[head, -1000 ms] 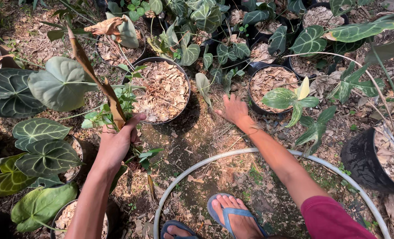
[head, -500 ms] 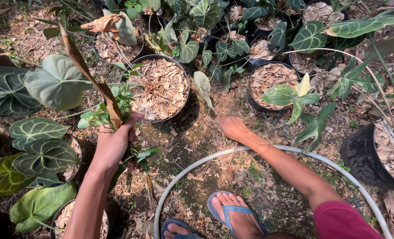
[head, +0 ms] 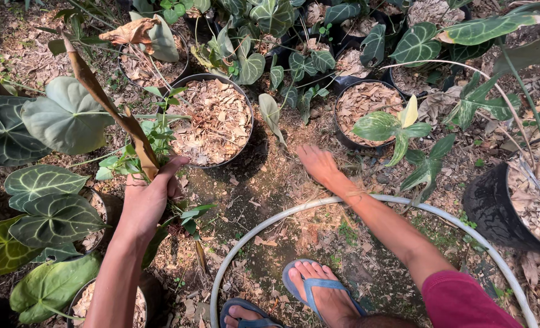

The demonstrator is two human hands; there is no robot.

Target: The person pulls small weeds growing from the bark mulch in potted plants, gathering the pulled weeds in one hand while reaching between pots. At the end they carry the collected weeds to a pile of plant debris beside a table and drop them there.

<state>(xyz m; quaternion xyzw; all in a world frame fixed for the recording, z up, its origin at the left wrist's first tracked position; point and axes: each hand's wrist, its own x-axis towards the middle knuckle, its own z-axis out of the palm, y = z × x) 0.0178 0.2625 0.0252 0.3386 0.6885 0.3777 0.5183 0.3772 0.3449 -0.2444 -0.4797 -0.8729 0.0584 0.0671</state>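
Left hand (head: 145,200) closed around dry stalk (head: 109,112), just left of mulch-filled pot (head: 212,121). Right hand (head: 318,164) flat on ground between that pot and smaller pot (head: 367,112). Hose loop (head: 367,203) curving behind sandalled feet (head: 318,294).

— What sort of place is this?

— An outdoor plant nursery or a garden corner. The ground (head: 264,188) is bare soil strewn with dry leaf bits and wood chips, with sunlight and shadow falling across it.

— What shows it best?

— Round black pots (head: 216,119) stand close together, each filled with dry brown mulch. Another black pot (head: 367,109) holds a young variegated plant (head: 391,126).

— And the plants?

— Big heart-shaped, pale-veined leaves (head: 45,203) crowd the left side, and more veined foliage (head: 270,15) fills the top.

— Anything else?

— A pale hose (head: 367,199) curves over the dirt, and the person stands there in blue flip-flops (head: 318,285).
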